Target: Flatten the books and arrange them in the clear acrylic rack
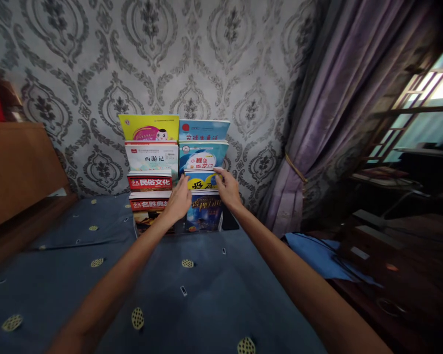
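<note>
1. Both arms are stretched out over a dark blue bedspread with little yellow patches on it, reaching toward a tiered book rack that stands against the patterned grey wallpaper.
2. The thing both hands are on is a yellow book, in the rack's right column, third tier down, sitting upright with its cover facing out.
3. Left hand is at the book's lower left corner, thumb up against the cover. It looks like the fingers are wrapped on that edge, though the back of the hand hides most of them.
4. Right hand is on the right side of the same book, index finger stretched along its top edge and the rest of the fingers closed on the right corner. So both hands are gripping the yellow book, one per side.
5. Right below it there's a dark blue fantasy-looking book, and just above it a light blue book with a fish title.
6. Left column has red-banded books and a white one above them.
7. Off to the right there's a purple curtain tied back, with a blue cloth lying near the bed edge.
</note>
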The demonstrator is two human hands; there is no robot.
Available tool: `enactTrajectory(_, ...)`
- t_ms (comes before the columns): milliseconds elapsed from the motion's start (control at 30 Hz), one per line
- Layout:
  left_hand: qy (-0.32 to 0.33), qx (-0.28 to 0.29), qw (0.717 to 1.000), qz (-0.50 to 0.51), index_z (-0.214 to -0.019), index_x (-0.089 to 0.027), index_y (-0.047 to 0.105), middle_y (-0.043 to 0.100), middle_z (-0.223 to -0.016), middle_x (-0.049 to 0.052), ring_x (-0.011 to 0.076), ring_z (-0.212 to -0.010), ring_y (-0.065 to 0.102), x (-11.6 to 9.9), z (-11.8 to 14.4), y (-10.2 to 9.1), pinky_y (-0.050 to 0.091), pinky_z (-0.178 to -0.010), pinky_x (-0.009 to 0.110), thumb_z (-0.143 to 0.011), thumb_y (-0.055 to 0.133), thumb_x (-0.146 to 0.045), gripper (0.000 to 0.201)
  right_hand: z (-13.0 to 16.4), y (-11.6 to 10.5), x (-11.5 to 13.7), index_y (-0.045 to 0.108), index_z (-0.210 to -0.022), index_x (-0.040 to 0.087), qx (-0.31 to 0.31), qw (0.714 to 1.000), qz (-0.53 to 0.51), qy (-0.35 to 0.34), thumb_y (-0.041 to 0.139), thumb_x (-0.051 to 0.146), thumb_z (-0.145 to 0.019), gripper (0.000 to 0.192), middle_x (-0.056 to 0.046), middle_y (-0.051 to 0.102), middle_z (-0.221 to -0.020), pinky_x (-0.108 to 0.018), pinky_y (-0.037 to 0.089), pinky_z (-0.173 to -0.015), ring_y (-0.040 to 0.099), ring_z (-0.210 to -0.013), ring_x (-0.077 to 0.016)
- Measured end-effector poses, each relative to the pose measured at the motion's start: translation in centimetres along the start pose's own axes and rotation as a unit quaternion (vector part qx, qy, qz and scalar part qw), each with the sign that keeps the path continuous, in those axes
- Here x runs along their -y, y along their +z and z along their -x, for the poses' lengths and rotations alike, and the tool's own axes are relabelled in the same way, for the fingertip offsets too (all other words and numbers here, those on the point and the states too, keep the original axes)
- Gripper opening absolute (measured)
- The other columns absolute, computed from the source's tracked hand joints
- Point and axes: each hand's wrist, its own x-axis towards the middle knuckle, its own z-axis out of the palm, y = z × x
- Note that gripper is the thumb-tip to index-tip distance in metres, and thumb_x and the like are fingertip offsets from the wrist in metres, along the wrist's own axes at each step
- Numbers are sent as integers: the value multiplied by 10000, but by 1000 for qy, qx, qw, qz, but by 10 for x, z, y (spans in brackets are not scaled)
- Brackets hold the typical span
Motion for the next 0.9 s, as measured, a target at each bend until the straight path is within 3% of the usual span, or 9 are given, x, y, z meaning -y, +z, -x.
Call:
enactTrajectory(733,6,13,1000,-9,-1368,-100,425,457,-1499,219,306,-1446,395,-6,3,-6,331,-1195,519,-861,455,-100,508,4,-1,3,680,-1169,206,-4,1000,0,-14,459,314,-899,365,-113,699,-1238,-492,464,-1048,610,-1189,-286)
enactTrajectory(833,20,-3,999,-31,-1380,-90,424,468,-1488,227,308,-1430,416,-16,3,-15,343,-1187,513,-883,458,-126,500,2,-5,9,661,-1197,199,-17,999,32,-25,452,327,-928,364,-135,655,-1308,-527,402,-1109,518,-1321,-310)
enactTrajectory(900,50,-20,997,-53,-1391,-99,426,494,-1470,212,291,-1409,444,-25,-5,-25,352,-1183,500,-910,425,-129,482,-4,-9,17,627,-1249,180,-43,996,64,-45,449,336,-945,385,-160,547,-1444,-547,349,-1146,413,-1415,-326)
